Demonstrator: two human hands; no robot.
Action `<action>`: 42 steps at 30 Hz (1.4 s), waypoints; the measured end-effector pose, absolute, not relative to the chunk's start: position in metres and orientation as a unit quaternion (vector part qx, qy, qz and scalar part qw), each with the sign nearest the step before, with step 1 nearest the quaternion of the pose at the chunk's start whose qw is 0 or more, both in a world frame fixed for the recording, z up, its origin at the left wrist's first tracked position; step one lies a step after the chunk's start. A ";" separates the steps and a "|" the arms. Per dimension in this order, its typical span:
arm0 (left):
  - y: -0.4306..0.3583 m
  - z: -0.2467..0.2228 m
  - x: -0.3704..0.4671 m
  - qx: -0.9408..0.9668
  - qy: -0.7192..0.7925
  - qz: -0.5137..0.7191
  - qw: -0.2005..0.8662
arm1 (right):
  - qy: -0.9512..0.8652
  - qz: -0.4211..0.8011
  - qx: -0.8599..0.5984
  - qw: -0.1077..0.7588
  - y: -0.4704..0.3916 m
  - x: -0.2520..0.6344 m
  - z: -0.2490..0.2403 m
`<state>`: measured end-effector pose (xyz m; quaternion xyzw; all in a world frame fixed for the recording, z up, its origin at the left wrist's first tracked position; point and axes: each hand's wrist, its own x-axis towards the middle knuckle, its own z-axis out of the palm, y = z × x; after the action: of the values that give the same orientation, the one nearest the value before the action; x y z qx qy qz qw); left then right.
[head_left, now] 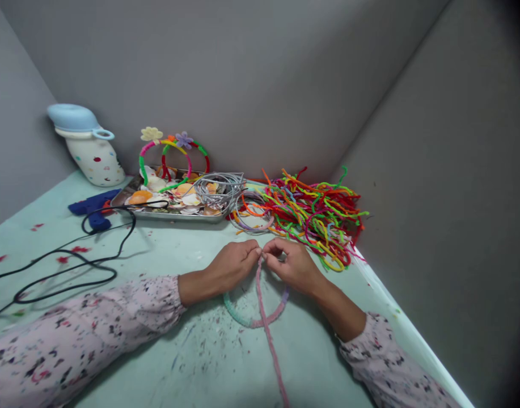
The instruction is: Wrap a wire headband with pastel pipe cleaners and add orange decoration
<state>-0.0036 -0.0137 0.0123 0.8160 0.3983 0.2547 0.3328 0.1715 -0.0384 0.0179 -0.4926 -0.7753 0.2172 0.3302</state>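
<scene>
My left hand [236,262] and my right hand [294,266] meet fingertip to fingertip, both pinched closed at the upper end of a pink pipe cleaner [269,334]. Its long fuzzy tail hangs down toward the table's near edge. Behind that tail is a hoop [239,318] wrapped in pastel mint, pink and lilac pipe cleaner. The hoop's upper part is hidden by my hands, so I cannot tell how the strand joins it.
A heap of bright pipe cleaners [319,209] lies back right. Beside it, a metal tray [187,217] holds shells, coiled grey wire [221,187] and two flower-topped hoops [189,161]. To the left are a blue glue gun [98,205], its black cable [72,275] and a white bottle [93,156].
</scene>
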 end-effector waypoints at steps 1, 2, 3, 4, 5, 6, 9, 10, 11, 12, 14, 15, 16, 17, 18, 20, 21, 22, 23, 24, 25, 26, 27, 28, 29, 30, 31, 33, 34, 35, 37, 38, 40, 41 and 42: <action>-0.014 0.012 -0.004 0.815 0.400 0.254 0.332 | -0.780 0.205 -0.494 0.324 -0.038 0.171 0.017; -0.013 0.012 -0.004 0.815 0.402 0.253 0.332 | -0.787 0.190 -0.495 0.317 -0.038 0.171 0.016; -0.013 0.012 -0.004 0.815 0.402 0.251 0.333 | -0.794 0.171 -0.495 0.309 -0.038 0.171 0.015; -0.013 0.011 -0.004 0.815 0.403 0.249 0.334 | -0.801 0.150 -0.495 0.301 -0.038 0.170 0.015; -0.013 0.011 -0.004 0.815 0.403 0.247 0.335 | -0.809 0.126 -0.495 0.291 -0.039 0.170 0.014; -0.013 0.011 -0.004 0.815 0.402 0.245 0.336 | -0.816 0.102 -0.495 0.281 -0.039 0.169 0.014; -0.014 0.011 -0.004 0.815 0.403 0.243 0.338 | -0.829 0.045 -0.497 0.253 -0.041 0.167 0.016; -0.014 0.011 -0.004 0.816 0.403 0.243 0.337 | -0.831 0.036 -0.495 0.250 -0.042 0.167 0.016; -0.014 0.012 -0.004 0.816 0.402 0.244 0.337 | -0.834 0.033 -0.492 0.249 -0.042 0.168 0.017; -0.013 0.012 -0.004 0.817 0.399 0.244 0.336 | -0.836 0.032 -0.487 0.252 -0.043 0.168 0.018; -0.013 0.013 -0.004 0.820 0.395 0.247 0.333 | -0.839 0.031 -0.477 0.260 -0.043 0.170 0.018; -0.013 0.013 -0.004 0.821 0.393 0.248 0.331 | -0.840 0.026 -0.474 0.264 -0.042 0.171 0.018; -0.013 0.012 -0.003 0.823 0.393 0.248 0.327 | -0.840 0.018 -0.472 0.266 -0.042 0.172 0.018; -0.013 0.012 -0.003 0.824 0.393 0.249 0.323 | -0.840 0.009 -0.471 0.267 -0.041 0.172 0.017; -0.013 0.011 -0.003 0.826 0.393 0.249 0.319 | -0.840 0.000 -0.472 0.266 -0.040 0.173 0.016; -0.014 0.009 -0.003 0.823 0.401 0.252 0.313 | -0.840 -0.017 -0.476 0.259 -0.038 0.172 0.013; -0.014 0.009 -0.003 0.819 0.408 0.256 0.311 | -0.839 -0.025 -0.479 0.255 -0.038 0.172 0.012; -0.014 0.008 -0.003 0.814 0.417 0.259 0.310 | -0.838 -0.035 -0.483 0.251 -0.038 0.171 0.011; -0.014 0.007 -0.002 0.810 0.424 0.261 0.309 | -0.837 -0.044 -0.486 0.247 -0.037 0.170 0.009; -0.014 0.006 -0.002 0.808 0.428 0.262 0.309 | -0.837 -0.054 -0.488 0.241 -0.037 0.170 0.009; -0.014 0.006 -0.002 0.808 0.429 0.261 0.309 | -0.838 -0.065 -0.488 0.236 -0.037 0.169 0.008; -0.014 0.005 -0.002 0.809 0.427 0.260 0.309 | -0.839 -0.076 -0.487 0.230 -0.038 0.169 0.008; -0.014 0.005 -0.001 0.811 0.423 0.259 0.309 | -0.841 -0.086 -0.484 0.224 -0.038 0.169 0.007; -0.014 0.005 -0.001 0.812 0.419 0.261 0.310 | -0.843 -0.095 -0.481 0.220 -0.038 0.169 0.008; -0.014 0.005 -0.001 0.813 0.415 0.263 0.312 | -0.845 -0.101 -0.478 0.216 -0.039 0.169 0.008; -0.013 0.005 -0.001 0.814 0.412 0.265 0.314 | -0.846 -0.102 -0.477 0.215 -0.039 0.169 0.009; -0.013 0.005 -0.001 0.813 0.409 0.268 0.316 | -0.847 -0.097 -0.477 0.214 -0.040 0.169 0.010; -0.012 0.005 -0.002 0.811 0.405 0.273 0.321 | -0.849 -0.074 -0.476 0.216 -0.041 0.169 0.013; -0.012 0.006 -0.002 0.810 0.405 0.275 0.323 | -0.850 -0.062 -0.477 0.216 -0.041 0.169 0.014; -0.012 0.006 -0.002 0.809 0.405 0.276 0.324 | -0.849 -0.053 -0.479 0.216 -0.042 0.169 0.015; -0.012 0.006 -0.002 0.807 0.407 0.277 0.326 | -0.848 -0.048 -0.484 0.211 -0.042 0.169 0.016; -0.012 0.006 -0.002 0.807 0.407 0.277 0.326 | -0.847 -0.050 -0.487 0.208 -0.042 0.169 0.016; -0.013 0.006 -0.001 0.808 0.407 0.274 0.326 | -0.846 -0.054 -0.490 0.203 -0.040 0.168 0.015; -0.013 0.006 -0.001 0.809 0.406 0.273 0.325 | -0.846 -0.055 -0.491 0.203 -0.040 0.168 0.015; -0.014 0.006 -0.001 0.810 0.407 0.273 0.323 | -0.845 -0.057 -0.492 0.203 -0.039 0.168 0.014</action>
<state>-0.0013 -0.0138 0.0060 0.8097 0.4066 0.2728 0.3234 0.1683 -0.0392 0.0138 -0.4915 -0.8450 -0.0573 0.2028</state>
